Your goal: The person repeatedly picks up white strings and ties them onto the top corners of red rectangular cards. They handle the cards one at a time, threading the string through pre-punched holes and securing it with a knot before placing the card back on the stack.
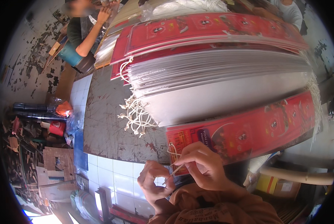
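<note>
My left hand (155,182) and my right hand (202,164) are close together at the near edge of the table, fingertips pinched. Both are closed on a thin white cord (177,169), stretched short between them. The cord runs through the left corner of a long red printed banner (245,136), which lies across the table with its near left end beneath my right hand. Behind it leans a thick stack of banners (223,89), white backs showing. Knotted cord ends (137,119) hang in a tangle from the stack's left end. Whether a knot is forming is too small to tell.
More red banners (211,30) lie farther back on the scratched grey table (111,115). A bundle of white cord (191,6) rests behind them. One person (86,41) works at far left, another (288,15) at far right. Scrap wood (23,160) and cardboard (56,164) litter the left side.
</note>
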{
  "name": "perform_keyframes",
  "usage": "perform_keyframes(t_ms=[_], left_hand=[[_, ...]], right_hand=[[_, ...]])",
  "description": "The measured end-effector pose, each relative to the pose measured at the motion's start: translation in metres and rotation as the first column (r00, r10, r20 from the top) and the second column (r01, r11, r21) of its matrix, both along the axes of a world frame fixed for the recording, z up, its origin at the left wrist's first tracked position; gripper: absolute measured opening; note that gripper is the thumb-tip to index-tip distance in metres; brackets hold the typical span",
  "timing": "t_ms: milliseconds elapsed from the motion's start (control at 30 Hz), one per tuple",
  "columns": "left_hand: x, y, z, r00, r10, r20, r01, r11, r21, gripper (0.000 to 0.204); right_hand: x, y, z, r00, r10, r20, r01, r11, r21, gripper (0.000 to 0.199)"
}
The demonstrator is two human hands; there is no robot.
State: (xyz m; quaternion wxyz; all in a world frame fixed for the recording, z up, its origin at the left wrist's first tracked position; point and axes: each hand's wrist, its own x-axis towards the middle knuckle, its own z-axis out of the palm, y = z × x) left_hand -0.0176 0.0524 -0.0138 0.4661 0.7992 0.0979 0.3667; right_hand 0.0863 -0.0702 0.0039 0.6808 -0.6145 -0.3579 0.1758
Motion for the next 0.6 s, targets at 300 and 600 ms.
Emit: perform_keyframes(t_ms=[300,600], left_hand=[[-0.016,0.023,-0.007,0.932,0.132,0.337,-0.062,0.976,-0.211,0.043],[-0.041,0.051,-0.023,0.703,0.688,0.182,-0.548,0.687,-0.477,0.009]], right_hand=[[-0.002,-0.004,-0.005,0.969,-0.172,0.176,0.164,0.985,0.062,0.028],[0.019,-0.085,0.024,0.746,-0.084,0.661,0.501,0.725,-0.473,0.052]])
